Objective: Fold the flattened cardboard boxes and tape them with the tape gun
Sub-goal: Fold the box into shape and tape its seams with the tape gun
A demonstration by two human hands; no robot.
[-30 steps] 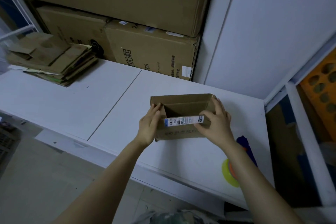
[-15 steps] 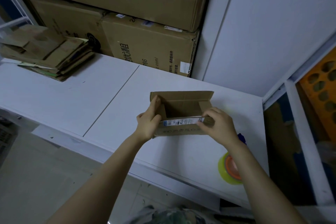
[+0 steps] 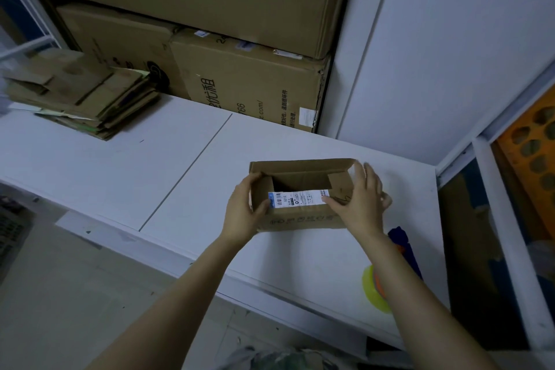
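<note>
A small cardboard box stands on the white table, its top open and its flaps partly turned in. A white shipping label runs along the near top edge of the box. The left hand grips the box's left end, thumb on the near side beside the label and fingers curled over the left edge. The right hand clasps the box's right end, thumb pressing on the near flap just beside the label, fingers spread over the right side. To the right of the box and nearer the table's front edge, a tape gun with a blue handle and a yellow-green roll lies partly hidden behind the right forearm. Well to the left of the box, a stack of flattened cardboard sits on the table. Behind the box, large cartons are piled against the wall.
</note>
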